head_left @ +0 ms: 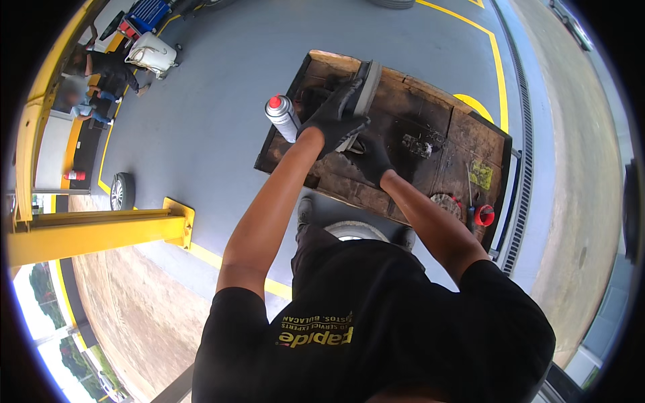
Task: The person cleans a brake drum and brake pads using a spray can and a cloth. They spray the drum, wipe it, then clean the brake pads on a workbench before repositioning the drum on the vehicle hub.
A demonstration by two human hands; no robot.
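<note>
A grey metal brake drum or disc stands tilted on the brown cart top, seen nearly edge-on, so its exact kind is unclear. My left hand, in a black glove, grips its left side with the fingers stretched up along it and the thumb towards the rim. At its lower end my right hand, also black-gloved, closes round the edge; some of those fingers are hidden. Close to my left wrist is a spray can with a red cap. Right of my hands, a small metal part lies on a dark wet stain.
The worn cart top carries a round metal piece, a screwdriver and a red cup at its right. A yellow lift post, a wheel and a white tank stand left, with people beyond.
</note>
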